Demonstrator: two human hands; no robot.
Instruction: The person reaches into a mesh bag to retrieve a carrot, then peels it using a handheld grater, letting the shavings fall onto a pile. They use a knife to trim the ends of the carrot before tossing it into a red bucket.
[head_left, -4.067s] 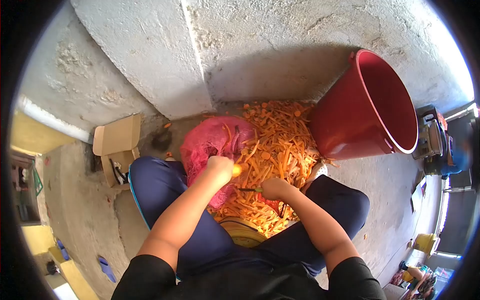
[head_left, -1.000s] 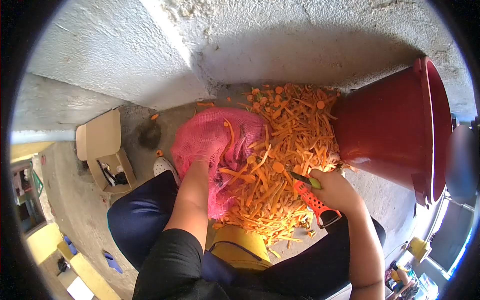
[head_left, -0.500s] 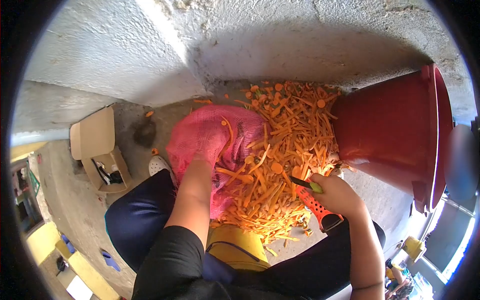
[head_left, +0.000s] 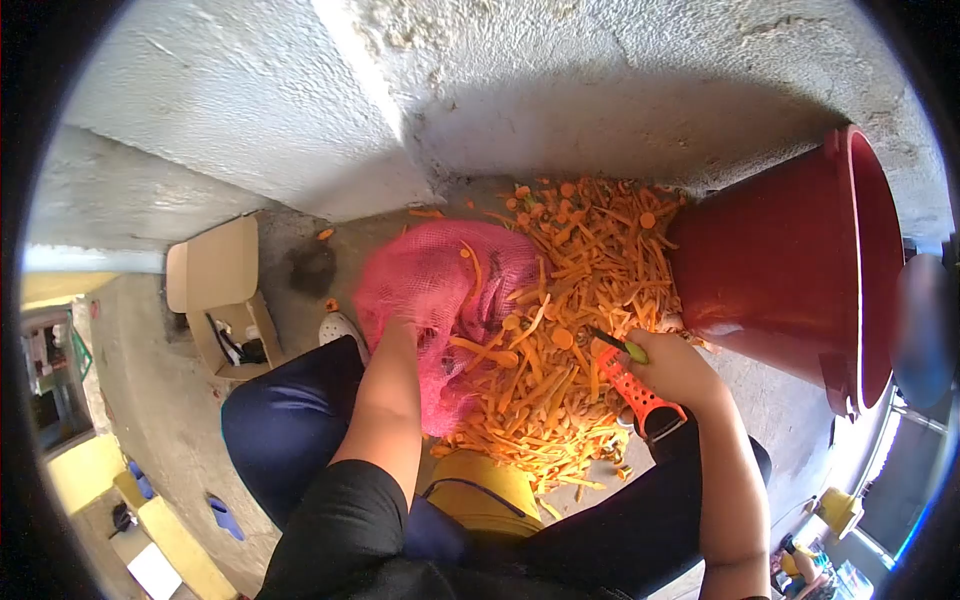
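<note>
My left hand [head_left: 398,335] reaches into a pink mesh sack [head_left: 505,262], which hides its fingers, so I cannot see what they touch. On the right, my right hand [head_left: 682,372] is closed around a small knife [head_left: 634,351] with a green handle and dark blade. An orange-red peeler [head_left: 630,388] with a perforated handle lies along the same hand, apparently gripped too. Carrot peelings and slices [head_left: 560,375] form a wide heap between the hands. One long peeling [head_left: 473,272] rests on the sack.
A dark red tub [head_left: 770,270] lies tilted beside the heap, near the rough wall [head_left: 620,110]. Between my legs stands a yellow bucket [head_left: 485,490]. An open cardboard box [head_left: 213,265] sits on the left floor, near a white shoe [head_left: 338,328].
My view has shifted slightly, so the scene appears a little farther right. My left hand remains inside the sack. The knife and peeler remain at my right hand.
</note>
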